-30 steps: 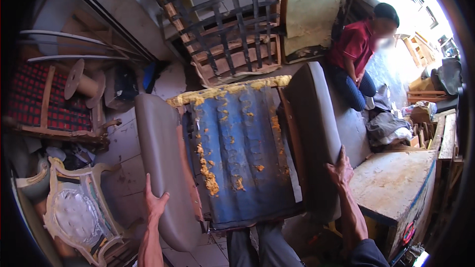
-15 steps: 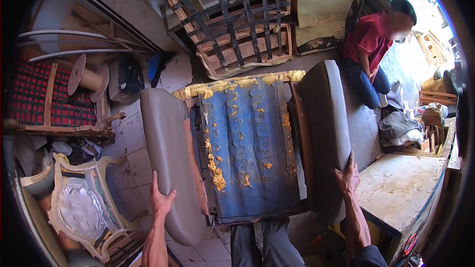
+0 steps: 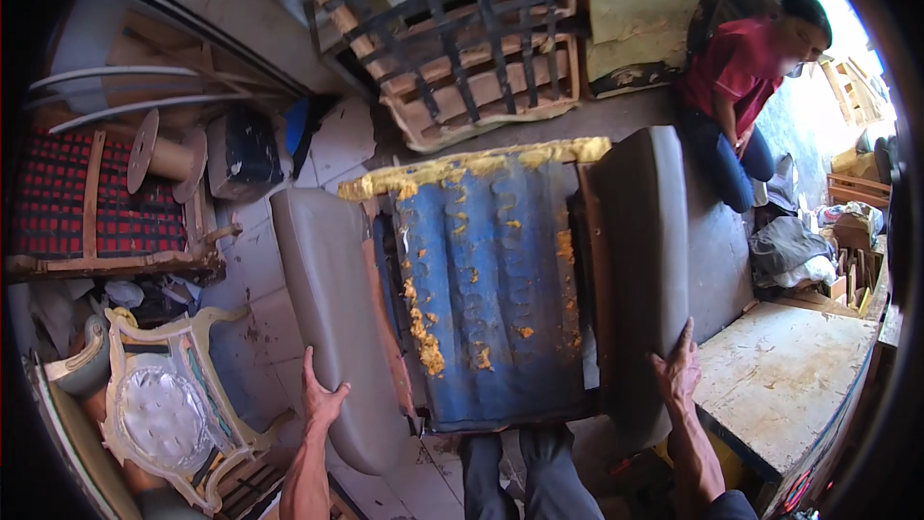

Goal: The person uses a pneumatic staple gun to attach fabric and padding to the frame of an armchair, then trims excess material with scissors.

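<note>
In front of me stands a stripped armchair frame (image 3: pixel 493 318) with two padded, grey-brown arms. Worn blue fabric covers its middle, with crumbs of yellow foam stuck on it and a yellow foam strip (image 3: pixel 481 165) along the far edge. My left hand (image 3: pixel 321 393) grips the outer side of the left arm (image 3: pixel 332 327), thumb against the padding and index finger pointing forward. On the other side, my right hand (image 3: pixel 680 372) holds the outer face of the right arm (image 3: pixel 643 279) near its front end. The undersides of both grips are hidden.
Beyond the armchair leans a wooden frame with black webbing (image 3: pixel 472 39). A person in a red shirt (image 3: pixel 736 77) crouches at the far right. A worn white-topped table (image 3: pixel 784 376) is near my right. Left are a carved chair frame (image 3: pixel 159 404), red webbed seat (image 3: pixel 144 202) and spool (image 3: pixel 168 159).
My view has shifted slightly, so the armchair and the far things sit a little farther right. Both hands keep their places on the arms. The crouching person's head is turned slightly differently.
</note>
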